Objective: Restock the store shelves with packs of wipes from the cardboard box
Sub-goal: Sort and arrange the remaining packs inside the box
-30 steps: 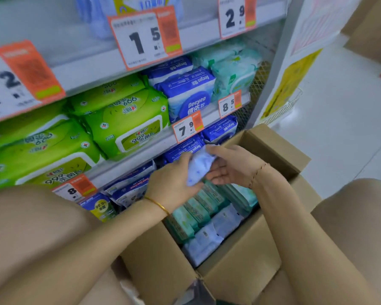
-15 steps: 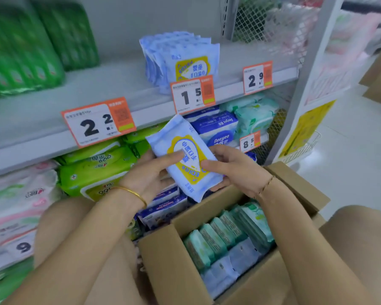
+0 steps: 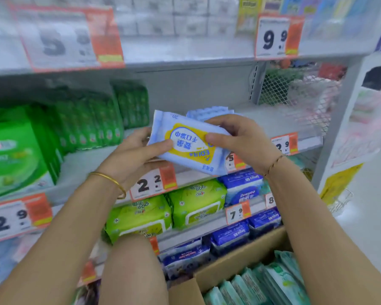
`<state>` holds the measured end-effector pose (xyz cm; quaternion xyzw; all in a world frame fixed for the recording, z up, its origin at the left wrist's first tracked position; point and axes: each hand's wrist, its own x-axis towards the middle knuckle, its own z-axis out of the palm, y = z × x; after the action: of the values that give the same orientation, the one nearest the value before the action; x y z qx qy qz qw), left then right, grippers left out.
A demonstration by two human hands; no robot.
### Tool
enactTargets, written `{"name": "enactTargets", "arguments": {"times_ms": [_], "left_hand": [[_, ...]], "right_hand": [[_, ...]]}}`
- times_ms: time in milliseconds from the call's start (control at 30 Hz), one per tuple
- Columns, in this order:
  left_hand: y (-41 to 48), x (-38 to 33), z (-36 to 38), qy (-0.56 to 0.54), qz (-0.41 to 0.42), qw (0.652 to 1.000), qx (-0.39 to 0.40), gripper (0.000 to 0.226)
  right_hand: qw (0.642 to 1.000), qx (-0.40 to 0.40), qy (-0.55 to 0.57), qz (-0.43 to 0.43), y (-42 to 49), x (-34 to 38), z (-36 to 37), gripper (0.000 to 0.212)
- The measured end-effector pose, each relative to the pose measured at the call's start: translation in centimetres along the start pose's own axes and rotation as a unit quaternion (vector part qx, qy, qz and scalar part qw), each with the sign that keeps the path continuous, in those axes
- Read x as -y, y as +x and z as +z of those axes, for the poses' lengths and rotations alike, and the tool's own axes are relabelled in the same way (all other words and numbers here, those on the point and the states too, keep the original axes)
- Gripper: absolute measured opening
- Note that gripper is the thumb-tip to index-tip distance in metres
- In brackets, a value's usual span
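Holds pack (image 3: 188,148) higher than before, up at shelf (image 3: 271,119) level, print upside down. Grips its 9 o'clock end with left hand (image 3: 131,157), pinches 3 o'clock end with right hand (image 3: 242,142). Leaves box (image 3: 229,267) at 5 o'clock.

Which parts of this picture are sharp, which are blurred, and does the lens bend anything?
Head view: the pale blue pack, held between the left hand and the right hand, is fairly sharp. Head view: the price tag at upper left is smeared by motion blur. Head view: the shelf upright leans, probably from wide-angle distortion. Head view: the light is soft, with no hard shadows.
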<state>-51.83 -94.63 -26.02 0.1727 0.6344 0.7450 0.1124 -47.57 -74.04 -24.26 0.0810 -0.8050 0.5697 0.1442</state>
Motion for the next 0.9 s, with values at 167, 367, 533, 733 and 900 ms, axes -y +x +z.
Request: {"name": "enactTargets", "arguments": {"times_ms": [167,367,533,733,900], "left_hand": [[1.1,0.6,-0.8,-0.139,-0.048,0.988,-0.039,0.015],[3.5,0.4,-3.4,-0.092,-0.06,0.992,-0.061,0.028],[8.9,-1.3,-5.2,0.085,-0.01,0.994,-0.075,0.024],[17.7,-2.7,-3.3,0.43,0.018,0.895,-0.122,0.043],[22.3,-2.2,0.5,0.498,0.066,0.863,-0.062,0.04]], "right_hand": [[0.998,-0.055,0.025,0.024,3.1,0.0,3.7,0.026],[0.963,-0.062,-0.26,-0.037,3.5,0.0,5.8,0.016],[0.873,-0.141,-0.466,-0.039,6.6,-1.1,1.9,0.028],[0.868,-0.054,-0.492,0.029,9.4,-3.7,0.3,0.035],[0.858,-0.044,-0.51,0.036,9.3,-5.2,0.5,0.054]]}}
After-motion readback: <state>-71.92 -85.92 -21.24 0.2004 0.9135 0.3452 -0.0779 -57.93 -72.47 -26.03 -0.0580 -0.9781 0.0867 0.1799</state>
